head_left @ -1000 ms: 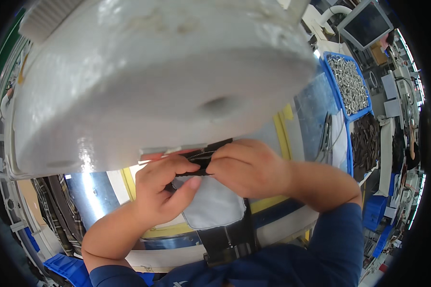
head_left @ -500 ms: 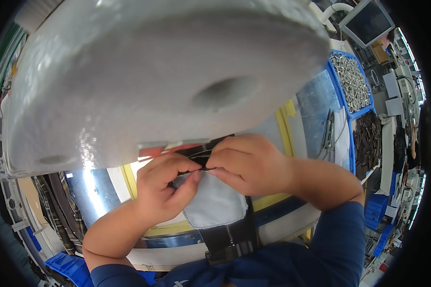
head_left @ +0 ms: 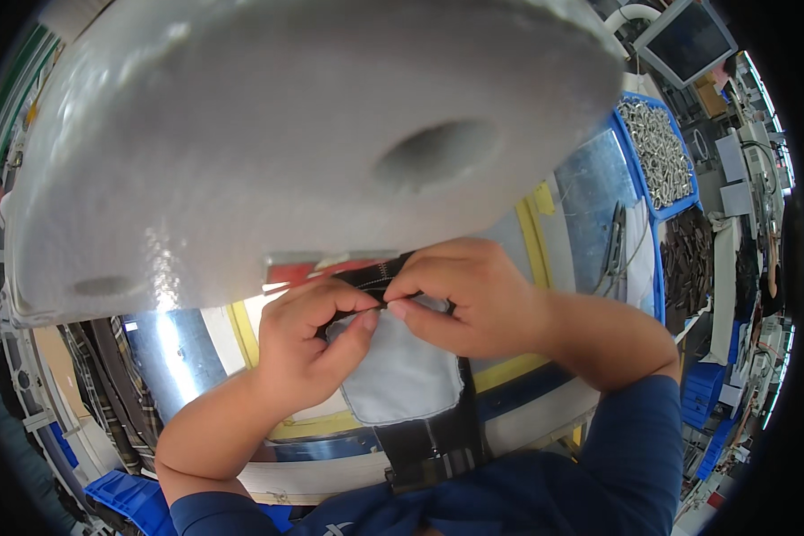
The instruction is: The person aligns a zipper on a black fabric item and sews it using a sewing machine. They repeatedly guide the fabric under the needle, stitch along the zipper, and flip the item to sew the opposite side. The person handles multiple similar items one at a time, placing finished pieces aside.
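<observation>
Both hands work at the top edge of a black garment piece (head_left: pixel 426 435), below the large pale machine head (head_left: pixel 268 170). A light grey cloth pocket piece (head_left: pixel 402 380) with a stitched rim hangs from that edge over the black fabric. My left hand (head_left: pixel 313 335) pinches the fabric edge between thumb and forefinger. Right beside it, my right hand (head_left: pixel 469 299) pinches the same edge, with the fingertips nearly meeting. White stitching shows on the black fabric behind the fingers. A red and silver machine part (head_left: pixel 299 271) lies just beyond; the machine head hides what is behind it.
On the right stands a blue tray (head_left: pixel 632 147) of silver metal pieces, with brown strips (head_left: pixel 688 259) nearer me. Snips (head_left: pixel 615 237) lie beside them. A monitor (head_left: pixel 685 40) is at far right. Plaid and dark cloth (head_left: pixel 112 384) hangs at left, above a blue bin (head_left: pixel 129 500).
Both hands have shifted slightly away from me with the fabric edge. The right fingers have moved on the edge, and both hands still pinch it.
</observation>
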`<state>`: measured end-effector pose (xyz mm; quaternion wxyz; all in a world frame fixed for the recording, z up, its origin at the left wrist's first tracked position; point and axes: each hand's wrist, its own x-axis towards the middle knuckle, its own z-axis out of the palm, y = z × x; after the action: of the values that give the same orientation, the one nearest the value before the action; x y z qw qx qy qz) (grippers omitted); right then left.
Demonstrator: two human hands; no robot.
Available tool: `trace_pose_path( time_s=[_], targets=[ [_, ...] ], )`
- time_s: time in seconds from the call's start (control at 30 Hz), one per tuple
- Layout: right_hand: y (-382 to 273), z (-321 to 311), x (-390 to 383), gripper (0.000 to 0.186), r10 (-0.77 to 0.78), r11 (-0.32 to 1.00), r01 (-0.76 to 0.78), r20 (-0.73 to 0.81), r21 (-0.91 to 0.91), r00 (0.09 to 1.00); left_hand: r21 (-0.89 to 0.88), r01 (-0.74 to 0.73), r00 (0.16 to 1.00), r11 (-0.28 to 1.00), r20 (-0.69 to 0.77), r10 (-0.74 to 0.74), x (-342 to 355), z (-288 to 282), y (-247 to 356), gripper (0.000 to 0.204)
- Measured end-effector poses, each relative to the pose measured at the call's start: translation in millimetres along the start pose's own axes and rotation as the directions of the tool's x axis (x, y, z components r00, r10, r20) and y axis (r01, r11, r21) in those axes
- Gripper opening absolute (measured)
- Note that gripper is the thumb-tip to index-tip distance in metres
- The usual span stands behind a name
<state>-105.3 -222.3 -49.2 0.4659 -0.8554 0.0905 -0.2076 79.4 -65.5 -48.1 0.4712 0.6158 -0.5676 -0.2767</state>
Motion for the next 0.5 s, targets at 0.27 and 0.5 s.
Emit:
trace_pose_path(
  time_s=[0.27,0.5],
  targets=[
    [-2.2,-3.7,4.2,0.008,0.030,1.000,-0.030,0.051,-0.010,0.998,-0.056,0.109,0.994,0.993,0.036,-0.107,-0.9,-0.6,1.1,0.006],
    [0.3,-2.7,5.4,0.008,0.036,0.999,-0.033,0.082,-0.042,0.996,-0.008,0.101,0.995,0.995,0.006,-0.101,-1.1,2.0,0.7,0.008]
  ],
)
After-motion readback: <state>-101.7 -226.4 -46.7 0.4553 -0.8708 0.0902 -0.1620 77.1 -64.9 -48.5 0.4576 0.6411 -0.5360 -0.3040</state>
